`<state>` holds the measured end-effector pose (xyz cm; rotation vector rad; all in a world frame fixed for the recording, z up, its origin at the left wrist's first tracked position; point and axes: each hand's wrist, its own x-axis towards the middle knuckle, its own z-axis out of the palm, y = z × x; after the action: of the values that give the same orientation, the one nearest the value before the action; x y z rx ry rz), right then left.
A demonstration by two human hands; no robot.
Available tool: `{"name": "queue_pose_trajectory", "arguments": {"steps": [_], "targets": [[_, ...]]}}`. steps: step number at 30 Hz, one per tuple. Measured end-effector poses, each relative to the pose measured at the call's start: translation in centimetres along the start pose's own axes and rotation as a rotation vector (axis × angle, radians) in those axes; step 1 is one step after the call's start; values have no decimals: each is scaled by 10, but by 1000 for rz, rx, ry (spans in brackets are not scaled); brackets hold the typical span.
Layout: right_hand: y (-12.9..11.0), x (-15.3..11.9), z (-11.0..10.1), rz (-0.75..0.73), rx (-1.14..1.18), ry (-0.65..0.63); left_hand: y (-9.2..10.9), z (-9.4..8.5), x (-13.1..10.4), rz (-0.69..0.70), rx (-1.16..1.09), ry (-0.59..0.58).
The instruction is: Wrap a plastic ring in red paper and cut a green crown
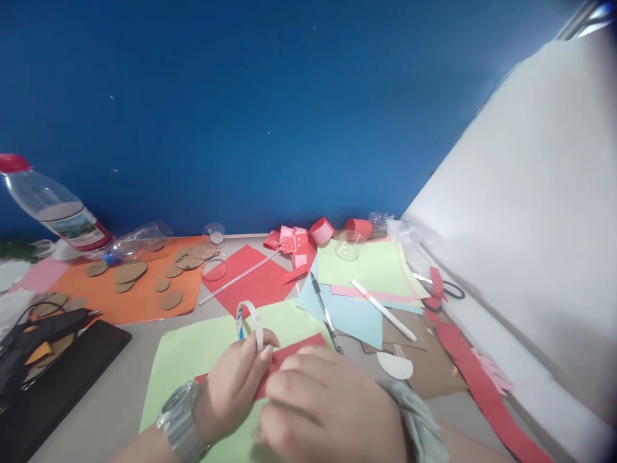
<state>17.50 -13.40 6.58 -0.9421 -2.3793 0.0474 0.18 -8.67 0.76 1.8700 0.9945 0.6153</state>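
With the thumb and fingers of our left hand, we pinched a white looped strip with blue marks, which stood up above the green sheet. Our right hand was curled beside it over the red paper; its fingertips were hidden, so we could not tell whether they gripped anything. The red paper lay partly under our hands, on the green sheet. Just beyond, to the right, we had a black-capped pen and a white marker over pale blue paper, with scissors farther right. To the left lay cardboard discs on orange paper, a dark phone-like slab and a tilted red-capped bottle. Red paper loops sat near the blue wall.
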Motion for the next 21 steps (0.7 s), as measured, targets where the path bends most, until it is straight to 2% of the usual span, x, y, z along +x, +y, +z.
{"name": "queue_pose_trajectory", "arguments": {"steps": [1,3,4,7,10,14,17,21], "targets": [[7,-8,-4,71,-44,-18,1,0,0,-5,13,-19],[33,-30,-12,386,-192,-69,3,1,1,-19,80,-63],[51,-45,-17,488,-274,-102,4,1,2,-36,114,-78],[106,-96,-38,713,-483,-45,6,2,3,-79,173,-114],[150,-147,-72,818,-566,39,3,4,2,-92,185,-139],[188,-193,-115,923,-619,86,1,6,1,-76,202,-153],[203,-205,-124,924,-549,39,6,5,1,-76,225,-167],[208,-201,-120,907,-463,-24,11,3,2,-88,236,-178]]}}
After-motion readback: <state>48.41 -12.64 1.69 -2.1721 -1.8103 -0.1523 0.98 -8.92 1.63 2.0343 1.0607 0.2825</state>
